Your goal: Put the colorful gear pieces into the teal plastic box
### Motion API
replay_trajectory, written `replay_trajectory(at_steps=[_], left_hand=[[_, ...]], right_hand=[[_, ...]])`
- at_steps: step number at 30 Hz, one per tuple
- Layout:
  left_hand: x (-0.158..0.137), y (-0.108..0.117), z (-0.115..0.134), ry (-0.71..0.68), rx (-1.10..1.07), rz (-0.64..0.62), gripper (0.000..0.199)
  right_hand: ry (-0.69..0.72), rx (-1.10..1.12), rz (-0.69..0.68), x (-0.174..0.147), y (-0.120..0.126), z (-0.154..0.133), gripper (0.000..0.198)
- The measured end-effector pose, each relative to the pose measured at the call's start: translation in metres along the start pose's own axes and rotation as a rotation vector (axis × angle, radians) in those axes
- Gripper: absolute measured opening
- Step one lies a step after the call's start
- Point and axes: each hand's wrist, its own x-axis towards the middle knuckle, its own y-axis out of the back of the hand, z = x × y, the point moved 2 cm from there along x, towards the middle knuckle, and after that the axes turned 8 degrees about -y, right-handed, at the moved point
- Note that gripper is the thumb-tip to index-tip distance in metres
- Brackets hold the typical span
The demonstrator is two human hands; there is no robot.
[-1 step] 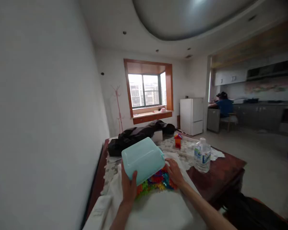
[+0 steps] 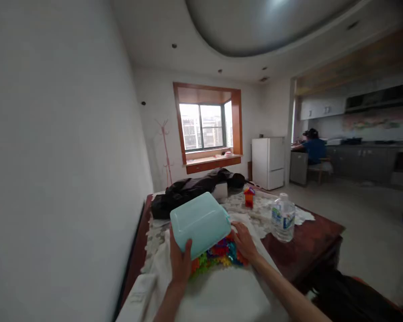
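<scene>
The pale blue tub (image 2: pixel 200 222), tipped upside down and tilted, hides much of the heap of bright plastic pieces (image 2: pixel 218 258) under it on the white cloth (image 2: pixel 221 295) covering the surface. The left hand (image 2: pixel 179 259) grips the tub's near edge, thumb up on its side. The right hand (image 2: pixel 244 241) rests partly open against the heap and the tub's right rim; its fingertips are hidden.

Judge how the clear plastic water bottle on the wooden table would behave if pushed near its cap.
The clear plastic water bottle stands upright and is taller than wide, so it would probably tip. Its round body would likely roll afterwards. Its fill level is unclear, so weight is uncertain.
</scene>
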Motion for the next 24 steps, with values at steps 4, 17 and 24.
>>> replay_trajectory(at_steps=[4, 17, 24], left_hand=[[-0.001, 0.000, 0.001, -0.041, 0.005, -0.036, 0.089], [0.001, 0.000, -0.001, -0.030, 0.039, 0.036, 0.085], [-0.004, 0.004, -0.009, -0.048, 0.003, 0.128, 0.084]], right_hand=[[0.020, 0.004, -0.021, -0.001, 0.003, -0.006, 0.037], [0.045, 0.237, 0.169, 0.000, 0.037, -0.028, 0.034], [-0.067, 0.705, -0.602, -0.071, -0.004, -0.091, 0.038]])
